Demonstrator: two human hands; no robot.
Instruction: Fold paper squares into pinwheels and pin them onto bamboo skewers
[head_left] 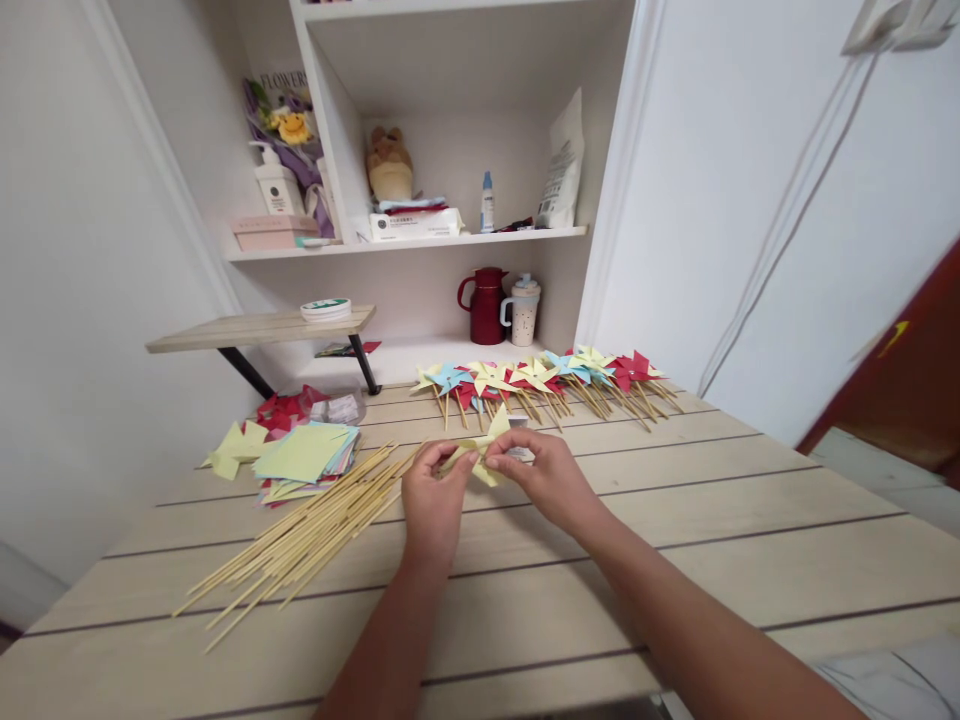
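Observation:
Over the middle of the table, a pale yellow paper pinwheel [495, 430] is pinched between both of my hands. My left hand [436, 490] is closed on its left blade, thumb and forefinger together. My right hand [544, 470] grips it near the centre from the right. Whether a pin sits at its centre is hidden by my fingers. Just left of my left hand lies a bundle of thin wooden sticks [322, 530]. Beyond my hands, several finished pinwheels [536, 375] on sticks lie in a row, in yellow, blue and red.
A stack of coloured paper squares [304, 455] lies at left, beside a loose yellow pinwheel [236, 450] and a clear container [337, 408]. A small raised wooden stand [259, 330] is behind them. A red jug [487, 308] and a lidded cup [523, 312] stand at the back.

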